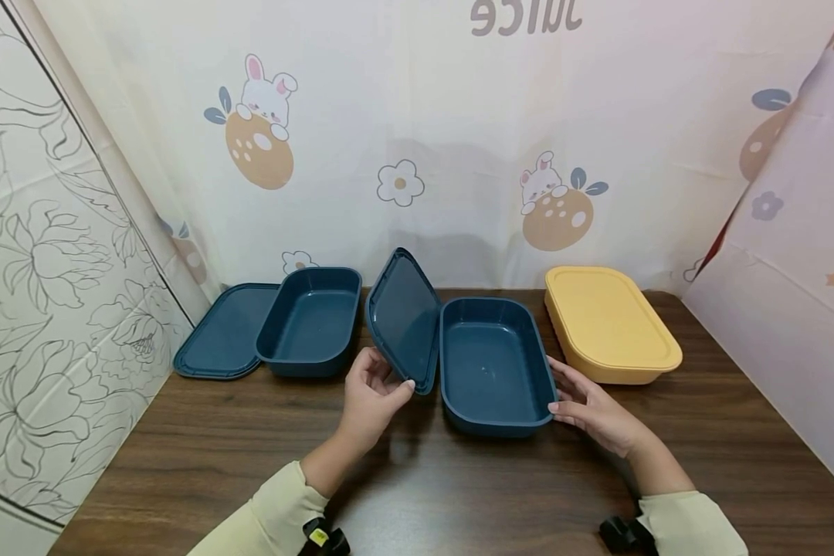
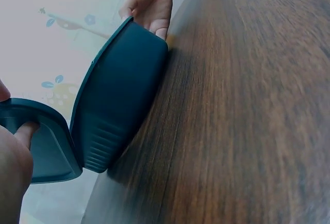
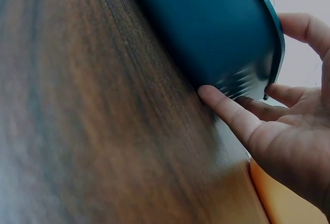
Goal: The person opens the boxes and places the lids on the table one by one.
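Observation:
In the head view my left hand (image 1: 373, 394) pinches the near edge of a dark blue lid (image 1: 406, 324). The lid stands steeply tilted, its lower long edge right at the left rim of a matching rectangular food container (image 1: 496, 363). That container has no cover on it, and nothing shows inside. My right hand (image 1: 591, 409) touches its right side near the front corner. The thumb is at the rim and the other fingers reach along the outer wall, as the right wrist view shows around the container's ridged end (image 3: 232, 54).
Left of the lid stands a second blue container (image 1: 309, 320), uncovered, overlapping a flat blue lid (image 1: 225, 332) on the wooden table (image 1: 417, 494). A yellow container (image 1: 611, 324) with its lid on stands close by my right hand. A printed curtain (image 1: 459, 139) hangs behind.

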The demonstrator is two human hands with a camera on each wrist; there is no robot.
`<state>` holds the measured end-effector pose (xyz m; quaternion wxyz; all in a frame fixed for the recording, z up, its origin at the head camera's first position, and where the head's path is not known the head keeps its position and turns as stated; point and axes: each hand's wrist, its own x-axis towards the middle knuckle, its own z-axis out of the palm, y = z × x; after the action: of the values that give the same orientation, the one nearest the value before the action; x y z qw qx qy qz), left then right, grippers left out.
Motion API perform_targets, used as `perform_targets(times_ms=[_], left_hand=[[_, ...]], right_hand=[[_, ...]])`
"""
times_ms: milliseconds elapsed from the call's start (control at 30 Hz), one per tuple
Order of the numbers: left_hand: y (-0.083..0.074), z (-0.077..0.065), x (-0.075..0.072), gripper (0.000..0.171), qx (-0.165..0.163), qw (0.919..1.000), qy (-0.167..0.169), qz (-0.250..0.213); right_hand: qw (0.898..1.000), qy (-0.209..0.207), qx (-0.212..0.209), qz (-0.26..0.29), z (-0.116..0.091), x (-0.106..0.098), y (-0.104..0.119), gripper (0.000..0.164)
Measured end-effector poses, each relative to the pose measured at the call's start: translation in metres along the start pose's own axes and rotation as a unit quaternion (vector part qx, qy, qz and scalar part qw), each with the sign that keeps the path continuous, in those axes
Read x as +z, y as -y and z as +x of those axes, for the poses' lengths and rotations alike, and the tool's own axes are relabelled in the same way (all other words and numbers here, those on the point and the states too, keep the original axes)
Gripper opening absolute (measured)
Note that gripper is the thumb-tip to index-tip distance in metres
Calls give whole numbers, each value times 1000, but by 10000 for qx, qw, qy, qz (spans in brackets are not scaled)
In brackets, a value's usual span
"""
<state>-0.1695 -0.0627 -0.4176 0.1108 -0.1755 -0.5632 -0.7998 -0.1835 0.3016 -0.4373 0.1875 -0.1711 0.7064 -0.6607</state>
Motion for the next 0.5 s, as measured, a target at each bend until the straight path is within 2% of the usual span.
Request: perform_targets(times_ms=[300, 500], left_hand=[[3, 0, -1, 37, -44, 9994, -297, -169], [5, 1, -2, 38, -267, 9981, -511, -194]], right_hand=[[10000, 11, -5, -3, -3, 1, 3, 76], [10000, 14, -13, -32, -4, 1, 3, 76]])
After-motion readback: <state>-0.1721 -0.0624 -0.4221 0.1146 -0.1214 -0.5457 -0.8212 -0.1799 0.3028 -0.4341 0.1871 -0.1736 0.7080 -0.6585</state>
